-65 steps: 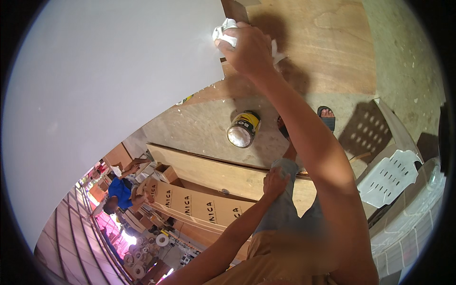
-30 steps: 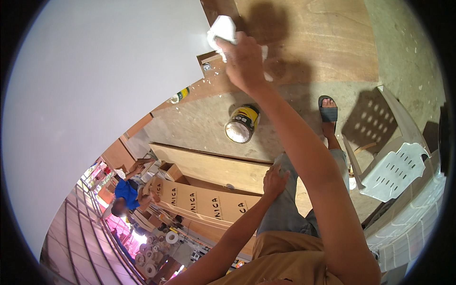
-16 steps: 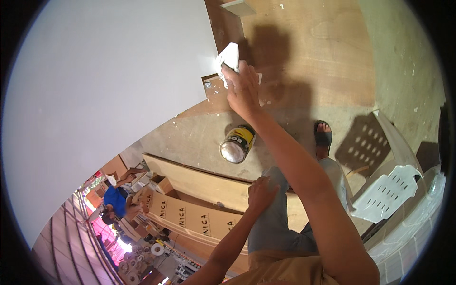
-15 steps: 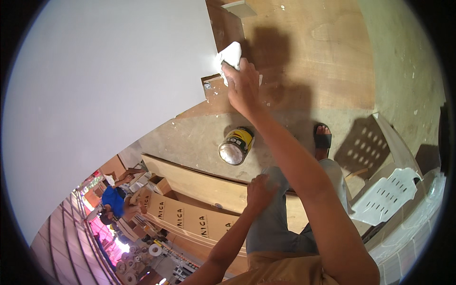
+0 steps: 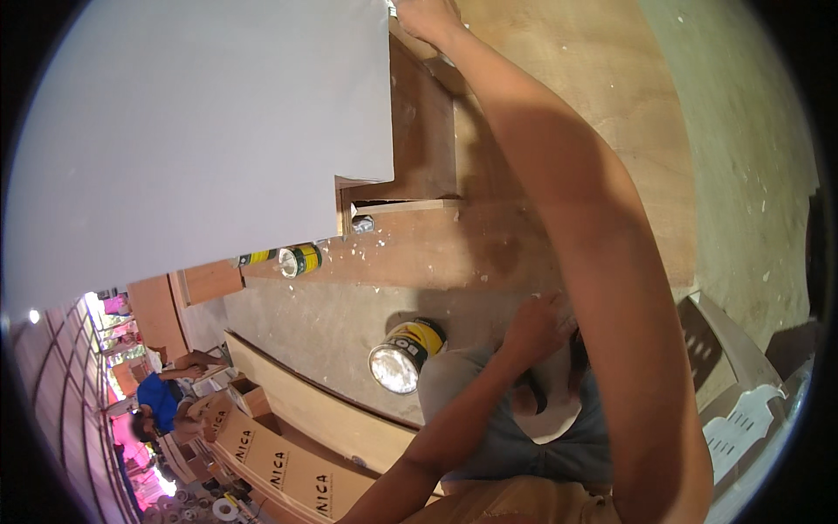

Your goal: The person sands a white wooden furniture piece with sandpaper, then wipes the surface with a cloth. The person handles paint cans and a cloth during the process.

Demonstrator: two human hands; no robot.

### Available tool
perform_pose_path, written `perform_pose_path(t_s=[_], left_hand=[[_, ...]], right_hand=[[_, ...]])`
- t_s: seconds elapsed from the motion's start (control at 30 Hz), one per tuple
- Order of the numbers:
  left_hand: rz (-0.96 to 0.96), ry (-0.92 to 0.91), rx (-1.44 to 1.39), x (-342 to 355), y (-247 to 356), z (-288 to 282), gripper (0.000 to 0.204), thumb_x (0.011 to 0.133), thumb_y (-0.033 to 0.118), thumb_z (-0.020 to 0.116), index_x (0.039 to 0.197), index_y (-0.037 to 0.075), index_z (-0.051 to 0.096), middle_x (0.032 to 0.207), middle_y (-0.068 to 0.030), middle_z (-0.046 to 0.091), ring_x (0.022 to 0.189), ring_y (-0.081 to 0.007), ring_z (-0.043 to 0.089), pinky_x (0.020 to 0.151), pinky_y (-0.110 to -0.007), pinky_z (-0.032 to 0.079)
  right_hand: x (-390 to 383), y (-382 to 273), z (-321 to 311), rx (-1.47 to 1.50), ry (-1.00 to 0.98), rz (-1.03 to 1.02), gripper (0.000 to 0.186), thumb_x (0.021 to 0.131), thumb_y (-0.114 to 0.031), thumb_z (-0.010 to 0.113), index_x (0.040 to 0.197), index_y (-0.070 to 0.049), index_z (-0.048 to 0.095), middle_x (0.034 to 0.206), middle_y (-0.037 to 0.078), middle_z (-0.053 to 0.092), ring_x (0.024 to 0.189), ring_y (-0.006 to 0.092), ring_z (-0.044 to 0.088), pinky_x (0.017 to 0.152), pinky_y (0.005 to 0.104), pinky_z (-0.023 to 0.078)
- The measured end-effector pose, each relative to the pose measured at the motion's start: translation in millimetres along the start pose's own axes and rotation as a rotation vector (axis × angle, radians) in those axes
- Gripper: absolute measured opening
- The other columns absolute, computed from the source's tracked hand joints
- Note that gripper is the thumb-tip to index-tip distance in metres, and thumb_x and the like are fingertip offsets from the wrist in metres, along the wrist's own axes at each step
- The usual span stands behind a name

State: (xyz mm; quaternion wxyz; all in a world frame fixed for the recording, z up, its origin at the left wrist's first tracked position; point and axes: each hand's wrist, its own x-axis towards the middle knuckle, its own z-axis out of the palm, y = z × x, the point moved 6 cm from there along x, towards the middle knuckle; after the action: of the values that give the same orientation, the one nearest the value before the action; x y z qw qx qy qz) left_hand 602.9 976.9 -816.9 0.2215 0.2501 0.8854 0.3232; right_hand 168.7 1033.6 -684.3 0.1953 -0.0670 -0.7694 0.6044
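My right hand (image 5: 428,19) is at the top edge of the picture, closed on a white cloth (image 5: 392,10). Only a sliver of the cloth shows, beside the edge of a large pale grey panel (image 5: 209,131); the hand is partly cut off. A notch is cut into the panel's lower corner, with brown wooden boards (image 5: 423,131) beneath. My left hand (image 5: 536,330) is low by my knee, fingers loosely apart, holding nothing I can see. A yellow and black can (image 5: 408,354) with a whitish lid stands on the floor to its left.
Two smaller cans, one a yellow and green can (image 5: 300,260), are under the panel. A long board (image 5: 323,384) and a cardboard box (image 5: 279,467) lie at lower left, near a person in blue (image 5: 157,397). A white plastic chair (image 5: 742,428) is at right.
My right hand has moved up and away along the panel's edge with the white cloth. My left hand has shifted right and up. The view has moved, showing more cans.
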Motion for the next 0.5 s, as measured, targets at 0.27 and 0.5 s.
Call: perform_pose_path(t_s=[0.27, 0.5], left_hand=[[-0.019, 0.158, -0.076, 60, -17, -61, 0.037, 0.088, 0.024, 0.067, 0.117, 0.002, 0.059, 0.112, -0.019, 0.061, 0.102, -0.033, 0.06, 0.089, -0.045, 0.047], [0.044, 0.304, -0.504, 81, -78, -30, 0.045, 0.091, 0.021, 0.064, 0.13, 0.002, 0.053, 0.129, -0.0228, 0.055, 0.123, -0.033, 0.05, 0.103, -0.042, 0.038]], right_hand=[[-126, -10, -2, 0.207, 0.024, -0.085, 0.027, 0.091, -0.021, 0.059, 0.107, 0.0, 0.066, 0.11, 0.021, 0.065, 0.104, 0.0403, 0.059, 0.091, 0.0469, 0.045], [-155, -19, -3, 0.367, 0.11, -0.135, 0.025, 0.092, -0.02, 0.06, 0.106, -0.003, 0.072, 0.107, 0.018, 0.063, 0.1, 0.0388, 0.06, 0.089, 0.0441, 0.046]])
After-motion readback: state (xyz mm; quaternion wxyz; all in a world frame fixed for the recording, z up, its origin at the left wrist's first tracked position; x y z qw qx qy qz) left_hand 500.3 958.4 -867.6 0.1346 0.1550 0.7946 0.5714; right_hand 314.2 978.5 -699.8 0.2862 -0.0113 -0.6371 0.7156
